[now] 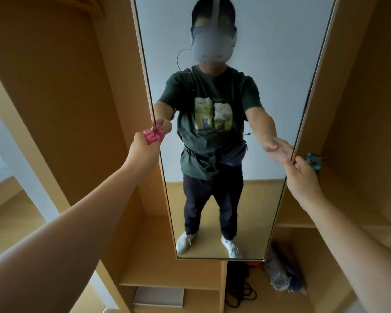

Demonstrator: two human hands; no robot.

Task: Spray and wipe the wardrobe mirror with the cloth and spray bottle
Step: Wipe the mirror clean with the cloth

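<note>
tall framed mirror (224, 136), crumpled pink cloth (152, 136) at left edge

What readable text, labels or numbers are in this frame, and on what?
None readable.
T-shirt reflected in the mirror: a picture print with cats, no legible words.
Teal spray bottle on the right shelf: mostly hidden behind the right hand, no label visible.
Pink cloth in the left hand: plain.
</note>
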